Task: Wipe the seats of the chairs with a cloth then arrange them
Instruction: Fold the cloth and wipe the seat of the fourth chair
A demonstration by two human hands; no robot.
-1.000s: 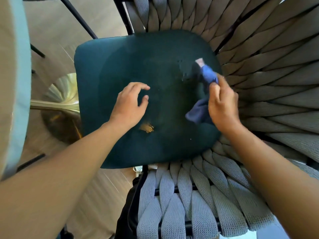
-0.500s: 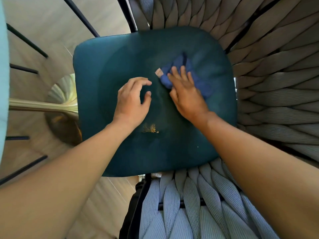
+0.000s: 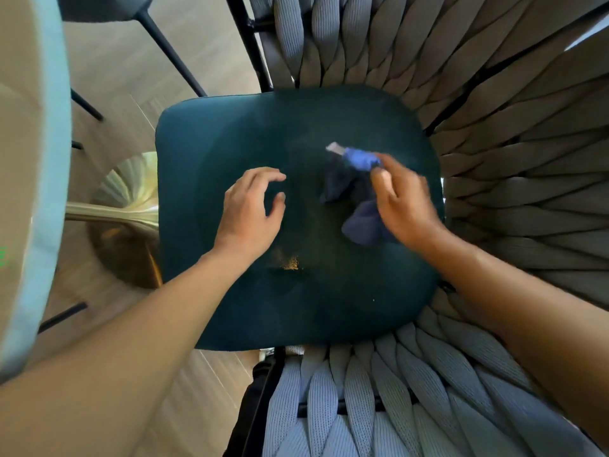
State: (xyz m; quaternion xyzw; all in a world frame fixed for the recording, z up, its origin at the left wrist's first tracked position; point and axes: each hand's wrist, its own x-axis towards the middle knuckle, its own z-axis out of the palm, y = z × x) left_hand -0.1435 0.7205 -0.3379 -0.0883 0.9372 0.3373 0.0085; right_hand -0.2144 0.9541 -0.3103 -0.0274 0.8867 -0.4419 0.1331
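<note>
Wipe step judged in progress; arranging not started.

Cloth [image 3: 357, 206]: one, blue, bunched, with a pale tag at its far end. It is gripped in the right hand [image 3: 403, 201], fingers curled round it, over the right half of the seat cushion [image 3: 250, 133]. Whether it touches the cushion or hangs just above cannot be told; the frame is blurred there.

Left hand [image 3: 248, 214]: nothing is held, fingers loosely arched, fingertips on or just above the cushion centre, apart from the right hand.

Handling, as judgement: the cloth is light, limp and easily crumpled, best flattened under the palm for full contact rather than dragged as a wad. The cushion is soft and padded, a loose pad on a woven rope chair [image 3: 494, 159], so it is likely to slide under a stroke and should be pinned by the free hand. The chair looks bulky; it is best taken by the black frame [image 3: 245, 37] or the back rim when moved.

Count: one cushion, one cloth, two hands. One tan crumb patch [image 3: 290, 263] is left on the near half, plus a small pale speck nearer the front edge. Part of a second chair [image 3: 108, 4] is seen at top left. A brass pedestal base [image 3: 128, 206] stands on the wood floor beside the cushion.
</note>
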